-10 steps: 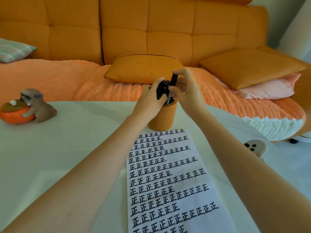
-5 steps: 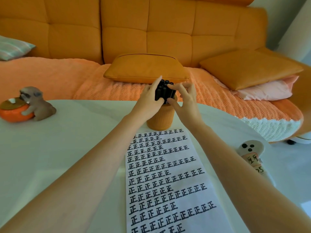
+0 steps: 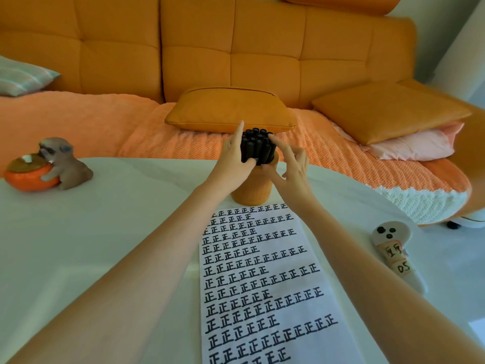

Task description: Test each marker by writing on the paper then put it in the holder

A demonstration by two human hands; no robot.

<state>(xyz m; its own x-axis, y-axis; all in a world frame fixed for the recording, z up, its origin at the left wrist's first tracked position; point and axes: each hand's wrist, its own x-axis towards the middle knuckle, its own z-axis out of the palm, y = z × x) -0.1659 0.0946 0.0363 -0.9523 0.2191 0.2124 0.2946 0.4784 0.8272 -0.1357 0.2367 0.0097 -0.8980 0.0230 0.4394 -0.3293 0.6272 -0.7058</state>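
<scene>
Several black markers (image 3: 256, 146) stand bunched upright in an orange cylindrical holder (image 3: 252, 189) at the far side of the white table (image 3: 105, 232). My left hand (image 3: 232, 160) lies against the left side of the bunch, index finger straight up, thumb across the marker barrels. My right hand (image 3: 290, 164) touches the right side of the bunch with straight, spread fingers. In front of the holder lies a white sheet of paper (image 3: 265, 287) covered in rows of black written characters. No marker lies loose on the table.
A sloth figurine hugging an orange bowl (image 3: 49, 166) sits at the table's left. A white ghost-shaped object with labels (image 3: 393, 248) lies at the right. Behind the table stands an orange sofa with cushions (image 3: 228, 110).
One second ago my right hand pinched a marker above the bunch; that marker now stands in the holder. Both hands have opened against the sides of the bunch.
</scene>
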